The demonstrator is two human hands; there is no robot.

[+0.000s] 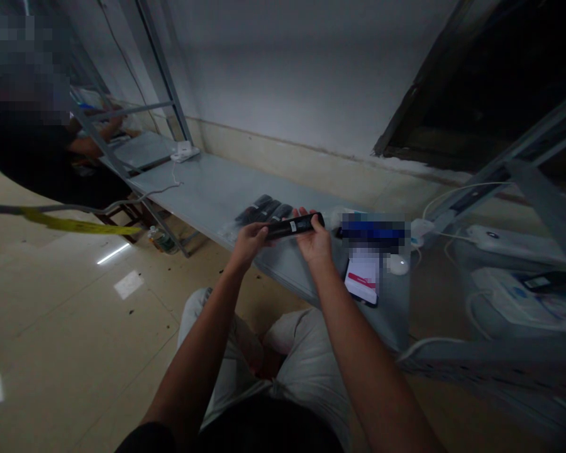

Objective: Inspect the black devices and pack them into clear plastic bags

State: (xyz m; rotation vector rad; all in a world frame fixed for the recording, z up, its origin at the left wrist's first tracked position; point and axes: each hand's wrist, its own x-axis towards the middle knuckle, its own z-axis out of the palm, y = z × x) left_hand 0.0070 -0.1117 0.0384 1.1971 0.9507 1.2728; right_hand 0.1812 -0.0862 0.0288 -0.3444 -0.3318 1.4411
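A long black rod-shaped object (283, 229) with a small white label is held level in front of me, over the front of the grey table; its exact kind is unclear. My left hand (251, 243) pinches its left end. Around its right end my right hand (315, 244) is closed, thumb on the near side and fingers behind. Just beyond lie several similar dark objects (259, 206) with white labels, side by side, seemingly in clear plastic. To the right of my right hand, a phone (362, 277) with a lit, partly blurred screen lies on the table.
The narrow grey table (207, 182) runs along the wall. A white device (185, 151) with a cable stands at its far left. Right are cables, a white power strip (509, 242) and a metal frame. Another person (33, 145) sits at left. A cable with a yellow tag (80, 223) crosses the left side.
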